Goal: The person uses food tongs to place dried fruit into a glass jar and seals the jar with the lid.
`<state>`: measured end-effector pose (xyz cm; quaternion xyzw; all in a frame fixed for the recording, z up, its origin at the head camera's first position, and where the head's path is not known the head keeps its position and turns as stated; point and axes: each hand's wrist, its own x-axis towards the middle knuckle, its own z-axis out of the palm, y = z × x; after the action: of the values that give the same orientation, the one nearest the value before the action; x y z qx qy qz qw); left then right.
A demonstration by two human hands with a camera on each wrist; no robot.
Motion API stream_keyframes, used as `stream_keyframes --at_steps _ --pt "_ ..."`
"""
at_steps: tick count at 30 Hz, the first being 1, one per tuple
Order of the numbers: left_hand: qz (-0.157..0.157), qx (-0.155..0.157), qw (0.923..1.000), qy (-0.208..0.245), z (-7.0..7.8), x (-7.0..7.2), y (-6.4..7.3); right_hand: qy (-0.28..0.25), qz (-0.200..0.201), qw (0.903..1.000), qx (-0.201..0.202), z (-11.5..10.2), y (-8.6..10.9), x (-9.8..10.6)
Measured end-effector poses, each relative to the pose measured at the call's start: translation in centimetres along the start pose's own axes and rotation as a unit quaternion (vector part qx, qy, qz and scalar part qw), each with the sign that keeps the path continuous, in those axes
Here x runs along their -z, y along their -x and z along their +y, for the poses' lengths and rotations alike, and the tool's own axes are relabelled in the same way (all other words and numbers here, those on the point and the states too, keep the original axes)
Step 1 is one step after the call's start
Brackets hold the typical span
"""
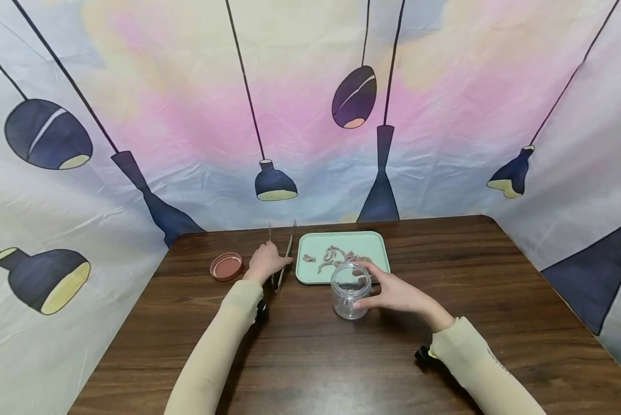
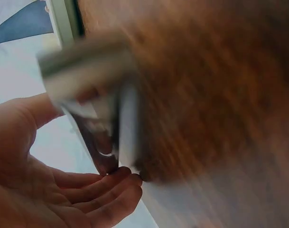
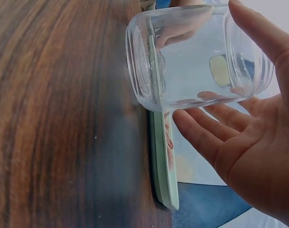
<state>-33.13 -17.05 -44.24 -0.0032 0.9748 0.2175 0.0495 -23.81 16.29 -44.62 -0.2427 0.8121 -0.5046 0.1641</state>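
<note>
Head view, tongs: the metal tongs are gripped by the left hand, towards the far left corner of the desk; the prongs are spread and pointed at the far edge.
Head view, jar: the clear jar is held upright by the right hand at the near edge of the tray – its mouth faces up.
Head view, tray: pinkish-brown pieces are carried on the pale green tray, near the desk's far edge.
Head view, lid: the reddish lid is placed left of the tongs, near the desk's left edge.
Left wrist view, fingers: the tongs are clamped between thumb and fingers; their near end is blurred.
Right wrist view, fingers: the jar is clasped – thumb at its neck, fingers on the opposite side.
</note>
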Motion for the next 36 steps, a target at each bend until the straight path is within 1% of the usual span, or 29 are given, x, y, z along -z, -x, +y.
stream_keyframes --at_steps 3,8,14,16,19,23,26,28,31,36 --pt "-0.007 -0.008 0.9999 0.001 -0.5 0.2 -0.2 0.003 -0.002 1.0 0.006 0.0 -0.2 -0.1" --pt "-0.015 -0.01 0.9998 0.014 -1.4 0.6 0.2 0.005 -0.014 0.9999 -0.002 -0.1 -0.3 -0.1" --pt "0.002 -0.022 0.9993 0.029 -2.5 0.9 0.9 -0.003 -0.025 0.9997 -0.002 -0.3 -0.5 -0.1" --pt "0.012 -0.021 0.9993 0.028 -2.9 0.9 1.0 -0.003 -0.03 0.9995 0.004 -0.3 -0.6 -0.1" --pt "0.023 -0.019 0.9992 0.025 -3.2 0.6 1.0 -0.003 -0.032 0.9995 -0.001 -0.1 -0.4 0.0" --pt "0.03 -0.023 0.9988 0.031 -3.0 0.2 0.8 -0.009 -0.029 0.9995 -0.013 0.3 0.2 0.2" --pt "0.047 -0.03 0.9978 0.035 -2.6 0.3 0.6 -0.01 -0.027 0.9996 -0.007 0.3 0.5 0.5" --pt "0.06 -0.036 0.9969 0.034 -2.5 0.7 0.5 -0.007 -0.025 0.9997 -0.002 0.2 0.4 0.6" --pt "0.073 -0.055 0.9953 0.031 -2.2 1.4 0.5 -0.007 -0.022 0.9997 0.0 0.1 0.3 0.6" --pt "0.084 -0.073 0.9933 0.032 -2.0 2.8 1.2 -0.019 -0.026 0.9995 -0.007 -0.1 0.1 0.3"
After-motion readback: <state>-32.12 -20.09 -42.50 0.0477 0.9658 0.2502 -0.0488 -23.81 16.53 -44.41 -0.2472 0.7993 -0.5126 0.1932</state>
